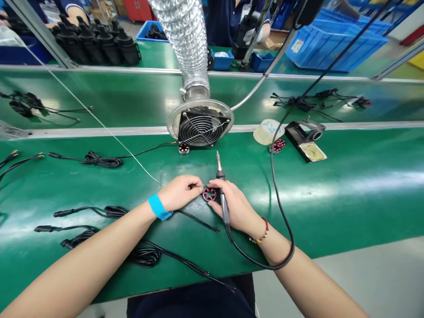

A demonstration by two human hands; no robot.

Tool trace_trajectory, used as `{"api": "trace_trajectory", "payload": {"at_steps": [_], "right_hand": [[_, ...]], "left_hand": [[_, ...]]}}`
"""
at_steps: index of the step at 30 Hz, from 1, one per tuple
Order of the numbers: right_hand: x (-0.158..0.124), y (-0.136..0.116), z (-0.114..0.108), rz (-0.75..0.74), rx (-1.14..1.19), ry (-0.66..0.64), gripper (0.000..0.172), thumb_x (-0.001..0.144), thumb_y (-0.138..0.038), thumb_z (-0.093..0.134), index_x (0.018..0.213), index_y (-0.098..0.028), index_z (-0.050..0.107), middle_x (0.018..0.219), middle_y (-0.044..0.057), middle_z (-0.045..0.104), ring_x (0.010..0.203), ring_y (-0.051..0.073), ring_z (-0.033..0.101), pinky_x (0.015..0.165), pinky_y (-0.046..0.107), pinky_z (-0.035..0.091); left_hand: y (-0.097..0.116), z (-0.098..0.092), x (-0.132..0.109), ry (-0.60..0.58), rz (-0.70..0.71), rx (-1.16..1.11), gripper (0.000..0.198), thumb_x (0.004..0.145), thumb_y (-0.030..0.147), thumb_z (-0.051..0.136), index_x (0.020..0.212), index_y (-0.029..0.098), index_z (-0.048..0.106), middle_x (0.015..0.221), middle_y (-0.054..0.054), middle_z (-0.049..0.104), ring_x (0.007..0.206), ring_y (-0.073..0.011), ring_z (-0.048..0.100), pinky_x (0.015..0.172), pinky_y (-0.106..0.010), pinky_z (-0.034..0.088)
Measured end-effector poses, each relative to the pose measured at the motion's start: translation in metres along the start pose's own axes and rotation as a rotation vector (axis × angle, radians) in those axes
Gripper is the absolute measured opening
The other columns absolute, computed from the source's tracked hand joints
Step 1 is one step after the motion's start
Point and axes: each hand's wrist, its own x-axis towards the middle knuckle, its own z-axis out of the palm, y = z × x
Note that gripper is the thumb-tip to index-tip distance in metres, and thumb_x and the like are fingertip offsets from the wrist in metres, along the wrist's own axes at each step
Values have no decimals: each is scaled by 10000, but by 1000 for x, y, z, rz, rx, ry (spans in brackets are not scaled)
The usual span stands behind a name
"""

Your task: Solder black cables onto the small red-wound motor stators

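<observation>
My left hand point(180, 192), with a blue band at the wrist, pinches a thin solder wire point(132, 154) that runs down from the upper left. Its fingertips are at the left edge of a small round motor stator point(209, 194) with red windings. The fingers of my right hand point(236, 203) curl about the stator's right side. A soldering iron point(225, 207) lies across that same hand, held between thumb and fingers. Its metal tip points away from me, clear of the stator, and its black cord loops over my right forearm.
A fume extractor fan point(200, 128) hangs ahead, beside another stator point(183, 149). Bundled black cables point(145, 256) lie at left. At right are more stators point(277, 145), a round tape roll point(268, 131) and an iron stand point(304, 139). Co-workers and blue bins point(334, 44) are beyond.
</observation>
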Motion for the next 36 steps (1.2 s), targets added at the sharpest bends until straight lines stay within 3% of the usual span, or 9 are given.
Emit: {"api": "trace_trajectory", "payload": {"at_steps": [3, 9, 12, 16, 18, 24, 27, 33, 36], "right_hand": [[-1, 1, 2, -6, 55, 60, 478, 815, -197, 642, 1238, -212, 419, 1114, 116, 650, 1018, 262, 641, 876, 469, 539], [-4, -1, 2, 63, 294, 153, 521, 810, -243, 676, 1246, -249, 390, 1107, 86, 638, 1042, 222, 646, 915, 426, 534], [-5, -2, 2, 66, 339, 206, 525, 809, -290, 693, 1239, -252, 393, 1092, 83, 631, 1011, 218, 650, 895, 419, 541], [-4, 0, 2, 46, 403, 246, 522, 810, -310, 697, 1226, -255, 388, 1058, 65, 617, 943, 190, 655, 846, 381, 560], [-4, 1, 1, 25, 441, 233, 519, 809, -312, 699, 1220, -255, 387, 1041, 57, 607, 940, 182, 652, 838, 369, 564], [-1, 4, -2, -45, 532, 189, 537, 799, -295, 717, 1222, -251, 389, 1022, 40, 597, 927, 157, 644, 841, 337, 558], [-2, 2, -3, -40, 501, 167, 541, 800, -297, 709, 1230, -247, 385, 1021, 40, 606, 925, 159, 645, 843, 338, 555], [-4, 0, -4, 20, 326, 137, 517, 803, -292, 691, 1228, -245, 400, 1083, 66, 625, 997, 198, 640, 876, 378, 539], [-4, 1, -5, 68, 309, 160, 522, 802, -311, 691, 1232, -247, 401, 1063, 63, 634, 984, 205, 646, 870, 385, 541]], "left_hand": [[0, -2, -1, 27, 40, -96, 232, 802, 351, 508, 721, 166, 622, 698, 3, 602, 672, -142, 526, 645, -261, 407], [6, -4, -3, 306, 94, -237, 201, 777, 352, 562, 753, 168, 641, 752, -16, 612, 712, -149, 530, 697, -281, 418], [6, -2, -6, 227, 74, -329, 191, 758, 355, 593, 799, 170, 621, 754, -10, 591, 698, -144, 514, 670, -276, 416], [4, 2, -9, 50, 34, -311, 206, 755, 365, 620, 841, 182, 581, 621, 56, 437, 557, -107, 361, 542, -249, 317], [3, 3, -10, 44, 39, -279, 194, 759, 361, 622, 819, 183, 574, 615, 61, 410, 547, -103, 325, 530, -251, 287], [6, 1, -11, 32, 115, -260, 152, 779, 324, 586, 744, 178, 565, 760, 5, 518, 669, -125, 441, 622, -270, 355], [8, 2, -11, 77, 100, -287, 160, 789, 334, 570, 743, 184, 540, 721, 12, 493, 670, -128, 438, 619, -264, 367], [12, 1, -8, 279, 48, -313, 157, 768, 336, 579, 763, 190, 523, 698, 21, 520, 651, -123, 465, 618, -250, 405], [11, 0, -7, 265, 45, -301, 195, 773, 369, 573, 824, 181, 562, 736, 8, 565, 684, -134, 505, 650, -262, 428]]}}
